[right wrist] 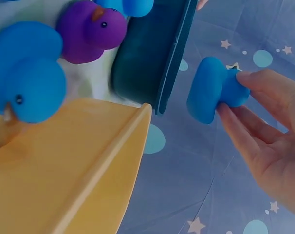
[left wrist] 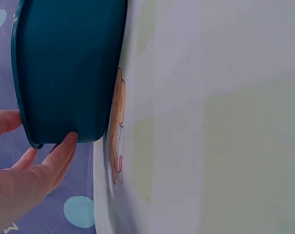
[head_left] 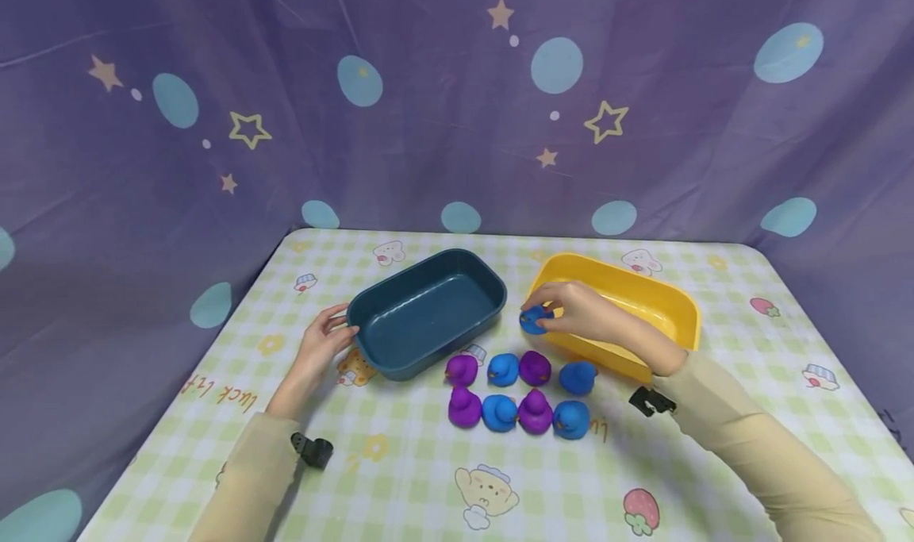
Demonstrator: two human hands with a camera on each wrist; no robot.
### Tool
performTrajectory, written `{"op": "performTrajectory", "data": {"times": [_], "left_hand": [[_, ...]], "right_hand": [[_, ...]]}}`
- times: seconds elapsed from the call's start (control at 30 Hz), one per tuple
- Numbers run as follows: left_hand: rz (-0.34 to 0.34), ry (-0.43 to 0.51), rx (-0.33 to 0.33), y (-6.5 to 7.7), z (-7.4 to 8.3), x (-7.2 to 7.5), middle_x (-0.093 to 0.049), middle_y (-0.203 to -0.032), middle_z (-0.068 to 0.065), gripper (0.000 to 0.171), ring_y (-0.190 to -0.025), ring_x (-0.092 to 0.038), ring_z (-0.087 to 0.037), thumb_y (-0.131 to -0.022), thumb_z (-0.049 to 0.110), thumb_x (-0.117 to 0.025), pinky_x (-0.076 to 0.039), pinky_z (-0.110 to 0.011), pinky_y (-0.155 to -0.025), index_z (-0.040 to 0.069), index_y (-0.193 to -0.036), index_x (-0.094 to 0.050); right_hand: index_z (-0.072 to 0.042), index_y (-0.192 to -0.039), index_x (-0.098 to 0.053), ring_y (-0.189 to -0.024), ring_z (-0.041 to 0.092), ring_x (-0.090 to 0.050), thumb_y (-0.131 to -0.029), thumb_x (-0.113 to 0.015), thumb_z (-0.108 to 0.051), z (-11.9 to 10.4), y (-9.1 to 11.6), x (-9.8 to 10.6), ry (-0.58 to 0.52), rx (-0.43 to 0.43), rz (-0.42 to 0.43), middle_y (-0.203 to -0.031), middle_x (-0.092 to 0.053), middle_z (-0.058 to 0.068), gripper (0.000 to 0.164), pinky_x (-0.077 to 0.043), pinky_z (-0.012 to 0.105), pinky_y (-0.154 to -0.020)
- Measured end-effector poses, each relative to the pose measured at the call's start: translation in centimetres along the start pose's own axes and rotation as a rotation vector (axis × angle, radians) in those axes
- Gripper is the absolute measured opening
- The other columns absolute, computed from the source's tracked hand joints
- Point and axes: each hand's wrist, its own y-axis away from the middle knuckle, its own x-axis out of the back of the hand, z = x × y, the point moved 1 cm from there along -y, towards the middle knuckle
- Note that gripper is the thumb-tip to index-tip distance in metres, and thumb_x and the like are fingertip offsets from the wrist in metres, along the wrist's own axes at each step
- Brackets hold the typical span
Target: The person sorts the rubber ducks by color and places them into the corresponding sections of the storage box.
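From my distant seat I see that the right hand (head_left: pixel 580 310) pinches one blue duck (head_left: pixel 531 320) between thumb and fingers, the gap only as wide as the toy. This duck is in the air, near the left end of the yellow box (head_left: pixel 646 308). The left hand (head_left: pixel 320 347) is partly open, its fingers touching the end of the dark teal box (head_left: pixel 428 313). Eight other ducks (head_left: pixel 499 413), blue and purple, stand in two rows on the checked cloth (head_left: pixel 407 478).
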Motion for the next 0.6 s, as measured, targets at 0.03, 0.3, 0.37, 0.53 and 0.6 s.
{"op": "performTrajectory", "data": {"times": [0.03,0.3,0.37,0.53,0.6], "left_hand": [[0.001,-0.002,-0.001,0.0,0.0,0.0,-0.038,-0.128,-0.023,0.055,-0.081,-0.054,0.003,-0.086,0.005,-0.053,-0.047,-0.014,-0.076,0.002,-0.135,-0.029],[0.011,-0.017,-0.026,-0.1,-0.2,-0.1,-0.038,-0.127,-0.023,0.055,-0.083,-0.053,0.001,-0.084,0.005,-0.054,-0.047,-0.014,-0.075,0.001,-0.134,-0.031],[0.013,-0.013,-0.024,-0.1,-0.3,-0.1,-0.038,-0.127,-0.022,0.055,-0.082,-0.053,0.002,-0.084,0.005,-0.054,-0.047,-0.014,-0.074,0.001,-0.134,-0.031],[-0.004,-0.013,-0.016,0.0,-0.2,0.0,-0.037,-0.129,-0.023,0.055,-0.081,-0.053,0.005,-0.085,0.005,-0.054,-0.047,-0.013,-0.075,0.002,-0.135,-0.029],[-0.005,-0.019,-0.028,0.0,-0.2,0.0,-0.037,-0.129,-0.023,0.056,-0.082,-0.053,0.004,-0.085,0.007,-0.054,-0.047,-0.013,-0.075,0.002,-0.135,-0.03]], "right_hand": [[-0.003,-0.099,-0.065,-0.084,0.018,-0.059,-0.076,-0.065,-0.003,0.0,-0.3,0.0,-0.011,-0.007,-0.004,-0.096,-0.064,0.006,0.023,-0.051,0.032,-0.077],[-0.004,-0.098,-0.066,-0.083,0.018,-0.06,-0.077,-0.064,-0.002,0.0,-2.1,-0.2,-0.031,-0.009,-0.012,-0.098,-0.063,0.007,0.021,-0.051,0.031,-0.077],[-0.004,-0.099,-0.066,-0.084,0.018,-0.06,-0.078,-0.063,-0.002,0.0,-2.6,-0.3,-0.043,-0.009,-0.017,-0.1,-0.063,0.008,0.021,-0.051,0.031,-0.078],[0.0,-0.1,-0.065,-0.088,0.02,-0.059,-0.079,-0.061,0.0,0.3,-4.1,-0.6,-0.11,-0.008,-0.024,-0.1,-0.062,0.01,0.021,-0.05,0.033,-0.08],[0.001,-0.1,-0.065,-0.089,0.022,-0.059,-0.079,-0.061,0.0,0.4,-4.6,-0.7,-0.127,-0.01,-0.022,-0.099,-0.062,0.011,0.021,-0.05,0.033,-0.079]]}}
